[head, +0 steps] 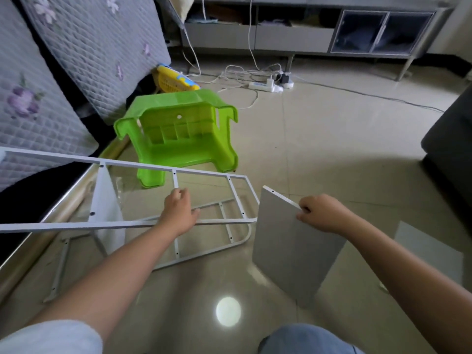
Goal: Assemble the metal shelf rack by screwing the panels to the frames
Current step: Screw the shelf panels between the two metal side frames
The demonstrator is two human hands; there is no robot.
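Blue denim over a knee (304,338) fills the lower edge, and both bare forearms reach forward from it over the glossy tiled floor (332,139). Left hand (178,213) is curled around a white metal frame (176,175), gripping a cross rung where it meets the nearer long rail; this ladder-like frame is raised off the floor. Beneath it a second frame (224,247) lies flat on the tiles, its rounded end just beside the lower edge of the grey panel (293,246). Right hand (321,213) pinches that panel's upper right edge (thumb on the near face, fingers wrapped behind), holding it up on edge and tilted, just right of the raised frame's end. A white panel (107,205) stands between the two frames, further left along the raised one. Beyond the raised frame, a green plastic stool (178,139) lies tipped on its side. Right of the held panel, another flat sheet (429,249) rests on the floor.
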